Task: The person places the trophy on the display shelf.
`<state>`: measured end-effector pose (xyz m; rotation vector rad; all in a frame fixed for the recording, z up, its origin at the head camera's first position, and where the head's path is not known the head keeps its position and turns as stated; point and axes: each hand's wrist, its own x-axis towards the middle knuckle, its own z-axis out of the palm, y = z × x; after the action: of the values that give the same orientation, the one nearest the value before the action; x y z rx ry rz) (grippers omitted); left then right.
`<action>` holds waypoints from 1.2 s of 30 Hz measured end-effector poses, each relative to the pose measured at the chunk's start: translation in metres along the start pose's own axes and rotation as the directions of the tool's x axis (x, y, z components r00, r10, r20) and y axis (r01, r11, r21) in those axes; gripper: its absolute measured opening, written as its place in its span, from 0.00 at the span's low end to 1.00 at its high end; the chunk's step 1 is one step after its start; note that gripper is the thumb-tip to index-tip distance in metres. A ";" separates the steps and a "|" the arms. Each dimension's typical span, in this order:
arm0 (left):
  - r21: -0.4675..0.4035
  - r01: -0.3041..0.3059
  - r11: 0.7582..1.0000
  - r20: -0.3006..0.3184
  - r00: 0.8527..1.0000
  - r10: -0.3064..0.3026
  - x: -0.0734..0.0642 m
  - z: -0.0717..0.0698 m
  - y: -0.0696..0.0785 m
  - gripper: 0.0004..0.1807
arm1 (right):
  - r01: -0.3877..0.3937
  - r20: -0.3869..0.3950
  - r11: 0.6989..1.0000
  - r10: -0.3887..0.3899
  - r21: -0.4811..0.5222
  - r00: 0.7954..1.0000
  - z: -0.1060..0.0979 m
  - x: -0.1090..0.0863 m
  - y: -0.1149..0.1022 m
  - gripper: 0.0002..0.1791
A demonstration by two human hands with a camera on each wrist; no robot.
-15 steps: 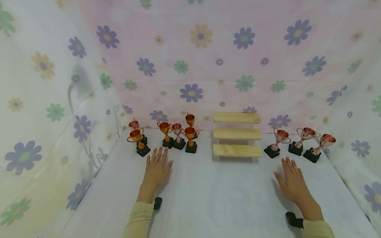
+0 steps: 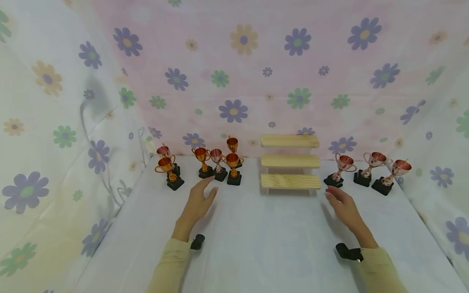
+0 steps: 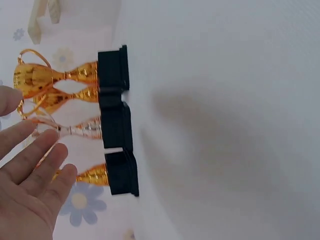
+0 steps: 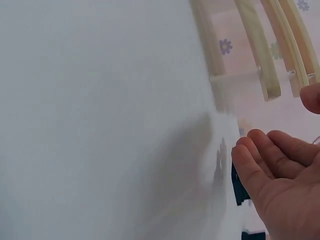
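Observation:
My left hand [image 2: 198, 201] hovers in front of the middle group of small trophy cups, fingers loosely bent and holding nothing. Nearest to it are a gold trophy [image 2: 200, 154] and a pinkish trophy [image 2: 216, 155], with another gold trophy [image 2: 233, 161] just right. In the left wrist view the fingers [image 3: 47, 167] cover parts of the cups. My right hand [image 2: 346, 209] is empty too, its fingers slightly curved, just in front of a rose-gold trophy [image 2: 345, 163]. In the right wrist view, that hand [image 4: 285, 185] hides most of the trophies behind it.
A three-step wooden stand [image 2: 290, 182] rises between the hands at the back. Two more rose-gold trophies, one at the far right [image 2: 400, 167], stand beside the first. At far left a gold trophy [image 2: 166, 165] partly hides another. Flowered cloth [image 2: 253, 81] walls the table.
Both hands have turned from palm-down to thumb-up and moved inward, the right toward the stand. Their fingers now bend more. The trophies and stand have kept their places.

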<state>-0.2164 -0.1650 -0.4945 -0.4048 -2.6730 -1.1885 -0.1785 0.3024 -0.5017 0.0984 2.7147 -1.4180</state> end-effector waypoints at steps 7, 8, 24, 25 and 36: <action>-0.223 -0.101 0.970 -0.195 0.979 0.057 0.024 0.012 0.013 0.22 | -0.091 0.017 0.935 0.091 0.342 0.996 0.004 0.017 -0.008 0.36; -0.231 -0.111 0.967 -0.214 0.975 0.061 0.028 0.014 0.014 0.22 | -0.112 0.025 0.922 0.110 0.370 0.994 0.005 0.019 -0.009 0.35; -0.199 -0.183 0.963 -0.380 0.920 0.097 0.066 0.030 0.039 0.27 | -0.217 0.053 0.762 0.233 0.610 0.971 0.018 0.031 -0.011 0.34; -0.200 -0.178 0.963 -0.381 0.920 0.091 0.067 0.031 0.039 0.27 | -0.222 0.057 0.756 0.238 0.616 0.970 0.018 0.031 -0.011 0.34; -0.112 -0.133 0.985 -0.333 0.939 0.089 0.070 0.033 0.045 0.28 | -0.235 0.057 0.733 0.259 0.638 0.964 0.019 0.035 -0.011 0.33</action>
<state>-0.2695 -0.0997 -0.4652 -0.3394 -2.2677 -1.2780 -0.2137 0.2814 -0.5073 0.5078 1.9942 -2.1829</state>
